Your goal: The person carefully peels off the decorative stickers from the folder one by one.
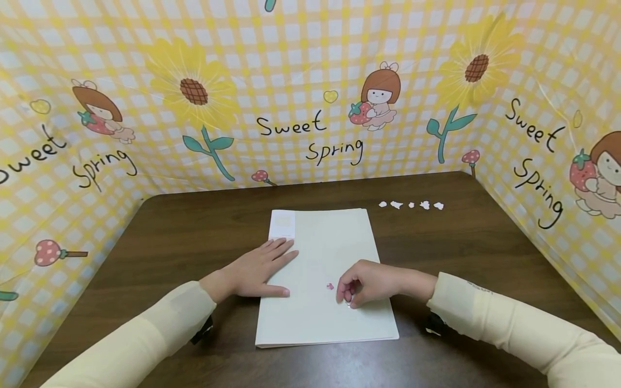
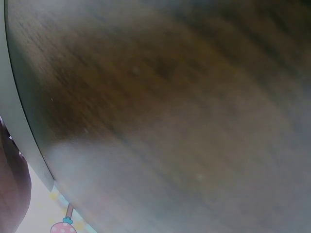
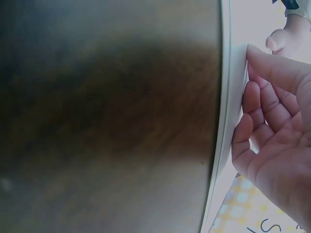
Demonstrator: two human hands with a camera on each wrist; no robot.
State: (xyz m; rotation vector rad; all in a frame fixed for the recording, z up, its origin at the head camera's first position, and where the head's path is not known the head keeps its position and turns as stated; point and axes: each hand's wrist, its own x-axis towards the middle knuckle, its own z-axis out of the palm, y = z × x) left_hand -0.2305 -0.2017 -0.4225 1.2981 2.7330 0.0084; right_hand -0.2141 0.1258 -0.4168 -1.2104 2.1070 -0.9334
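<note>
A cream paper pad [image 1: 315, 323] lies on the table. My left hand [image 1: 262, 268] rests flat on its left side with fingers spread, fingertips at the lower edge of a small white printed card [image 1: 282, 223]. Over the pad's right half, my right hand [image 1: 371, 283] has curled fingers, with thumb and forefinger pinching a tiny pale pink piece [image 1: 348, 303], like a sticker, at the paper; the fingers mostly hide it. Just left of these fingertips lies a small pink sticker-like piece [image 1: 330, 286]. The right wrist view shows the right hand [image 3: 277, 111] curled beside the pad's edge [image 3: 218, 121].
Several small white cut-out pieces [image 1: 411, 205] lie in a row at the back right of the dark wooden table [image 1: 194, 226]. A yellow checked cloth [image 1: 291, 64] hangs around the back and sides. The left wrist view is mostly blurred table.
</note>
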